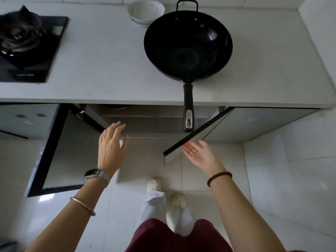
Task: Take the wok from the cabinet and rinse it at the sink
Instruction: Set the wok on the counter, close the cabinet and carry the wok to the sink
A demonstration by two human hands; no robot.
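Plainly, the black wok (188, 46) sits on the white tabletop (101, 70), its handle (188, 106) overhanging the front edge above the open cabinet (145, 122), while the left hand (111, 146) and right hand (200, 155) hover below, fingers (116, 127) loose and empty, the right beside the cabinet door (198, 131) edge.

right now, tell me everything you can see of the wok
The wok is black, round, deep, seemingly dark metal, glossy inside and empty. It sits upright on the white counter. A small loop handle is on its far rim; a long black handle with a silver end points at the person, overhanging the counter edge. Only the counter plainly touches it.
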